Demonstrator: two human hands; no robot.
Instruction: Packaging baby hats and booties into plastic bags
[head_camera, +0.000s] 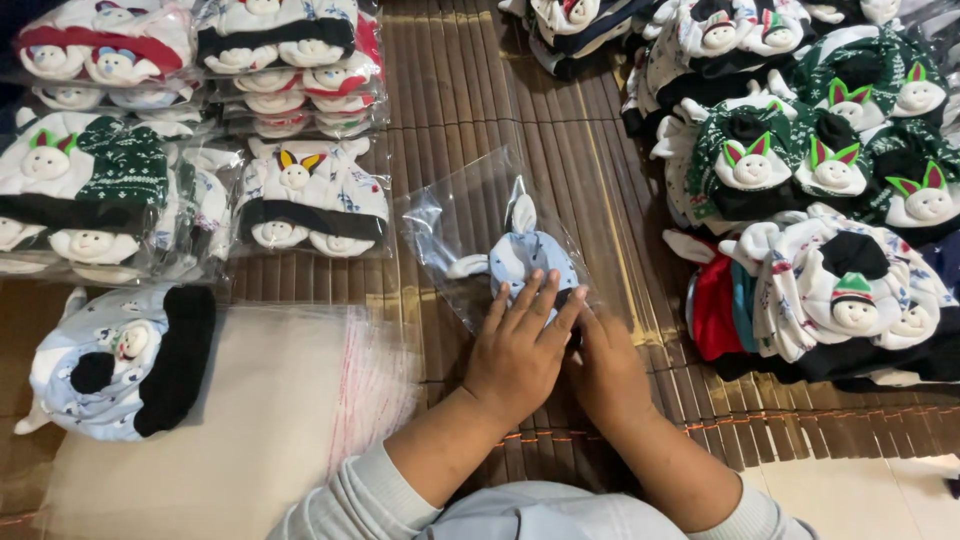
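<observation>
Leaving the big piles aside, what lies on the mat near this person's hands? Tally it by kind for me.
Light blue hats: 2, the bagged hat and the loose hat
Clear bag under the left hand: 1
Stack of empty bags: 1
Total: 4

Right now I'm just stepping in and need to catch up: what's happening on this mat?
A person presses both hands on a light-blue hat lying in a clear bag on the bamboo mat. The left hand lies flat over it; the right hand sits beside, partly under the left. Bagged hats are stacked left, loose hats piled right, empty bags nearby.
</observation>
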